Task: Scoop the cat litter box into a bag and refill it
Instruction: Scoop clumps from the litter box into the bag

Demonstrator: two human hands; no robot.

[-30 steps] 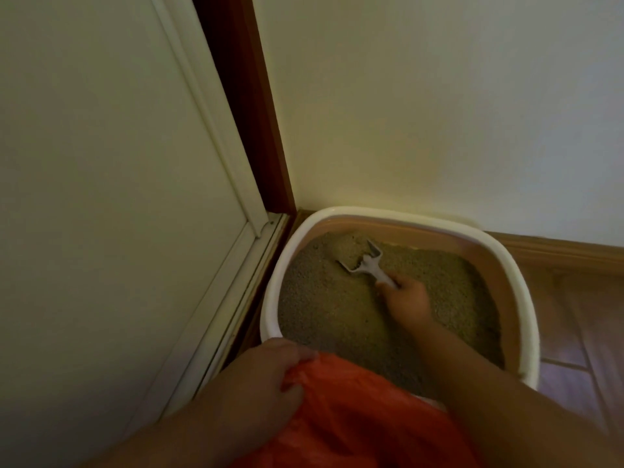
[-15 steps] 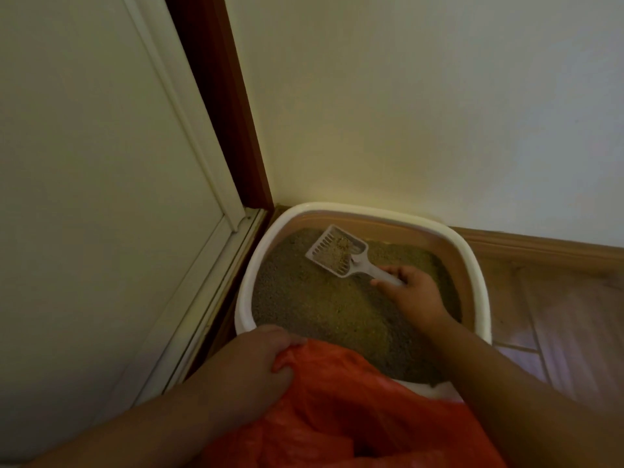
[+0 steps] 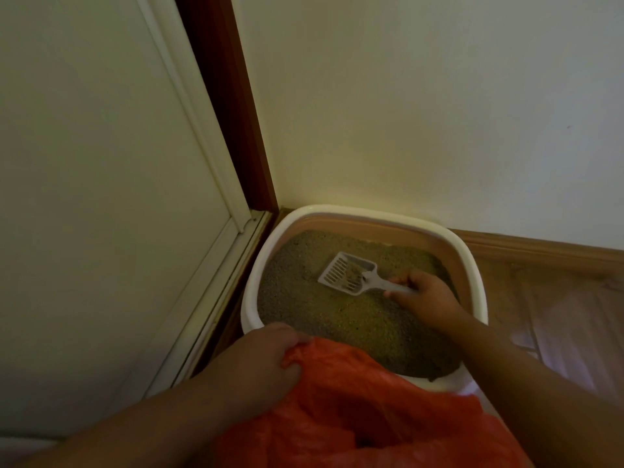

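A white-rimmed litter box (image 3: 471,265) full of tan litter (image 3: 324,315) stands in the room's corner. My right hand (image 3: 425,295) grips the handle of a white slotted scoop (image 3: 347,273), held just above the litter with a small clump in its pan. An orange plastic bag (image 3: 364,407) lies against the box's near edge, and my left hand (image 3: 256,363) grips its rim at the left. The bag hides the near rim of the box.
A white door panel and its frame (image 3: 216,265) run along the left. A dark red-brown door post (image 3: 236,113) meets the pale wall behind the box. Wooden skirting (image 3: 540,248) and wooden floor (image 3: 557,319) lie to the right.
The scoop went from buried in the litter at the back to lifted, pan up, with a clump in it. My left hand kept its hold on the bag.
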